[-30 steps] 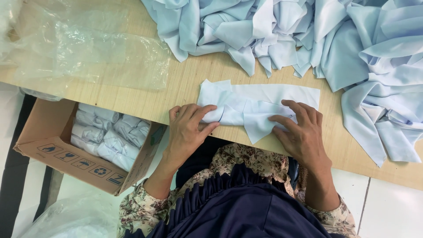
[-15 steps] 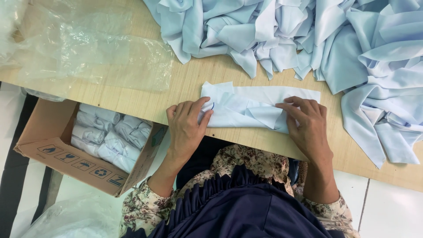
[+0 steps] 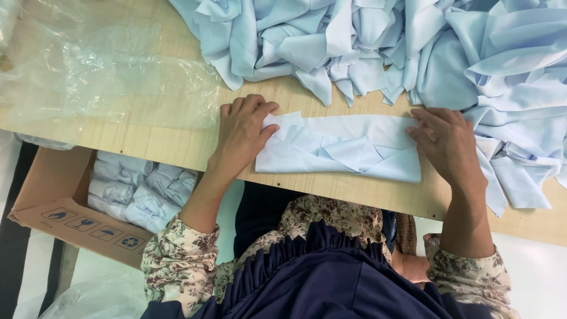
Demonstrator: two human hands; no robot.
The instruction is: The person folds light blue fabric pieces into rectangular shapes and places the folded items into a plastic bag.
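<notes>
Folded pale-blue cloth [image 3: 339, 147] flat near the table's [image 3: 177, 142] front edge. Left hand [image 3: 241, 131] pinching its left end, right hand [image 3: 446, 142] pressing open-palmed on its right end. Likely risk: folds springing open if pressure eases, or snagging the loose pile [image 3: 384, 47] behind.

Folded pale-blue cloth [image 3: 339, 147] on the table edge

We found the cloth lying flat as a long horizontal band on the wooden tabletop, near its front edge. It was light blue, smooth, with overlapping triangular folds at its middle and a small bunched flap at its left end.
</notes>
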